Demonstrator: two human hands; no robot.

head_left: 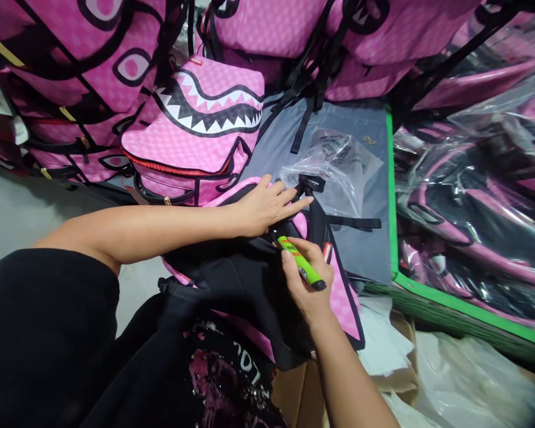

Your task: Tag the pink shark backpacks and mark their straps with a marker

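Note:
My right hand (310,276) is closed around a bright green marker pen (299,260), its dark tip pointing up and left at the black fabric. The pen's tip is close to the backpack, but I cannot tell whether it touches. My left hand (270,205) lies flat with spread fingers on the top of a black and pink backpack (236,267). That backpack rests against my lap and the table edge, its black back side facing up. A black strap with a buckle (312,181) lies just beyond my left fingertips.
A pink backpack with a shark-mouth print (209,119) stands just behind. More pink backpacks (129,65) are stacked at the left and back. Clear plastic bags (339,166) lie on the grey surface (361,249). Plastic-wrapped bags (481,208) fill the right, past a green edge (391,196). Cardboard (298,386) lies below.

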